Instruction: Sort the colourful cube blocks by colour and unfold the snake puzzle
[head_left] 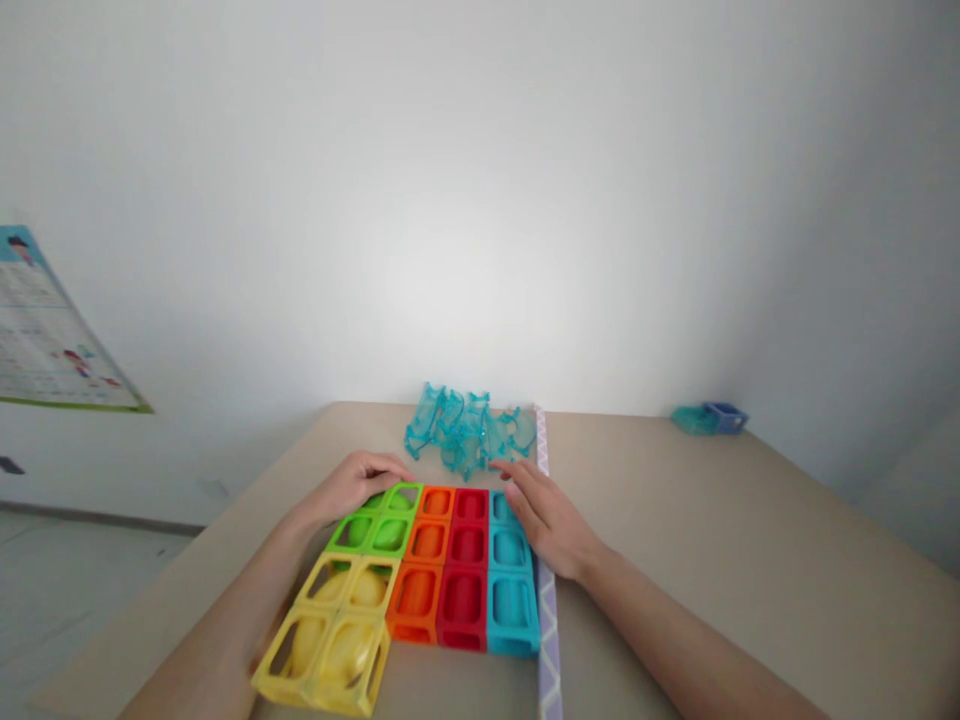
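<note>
A flat block of colourful hollow plastic cubes lies on the beige table [712,540]: yellow cubes [330,640] nearest me, green cubes [379,520], an orange column [424,570], a red column [465,570] and a blue column [511,580]. My left hand [360,485] rests curled against the far left corner, touching the green cubes. My right hand [544,515] lies flat with fingers stretched along the blue column's right side. A heap of clear turquoise pieces [465,430] sits just beyond the block.
A lilac zigzag-patterned strip [546,600] runs along the right side of the cubes towards me. A small blue cube and a teal piece [712,418] sit at the table's far right corner. White wall behind; a poster [45,330] hangs at the left.
</note>
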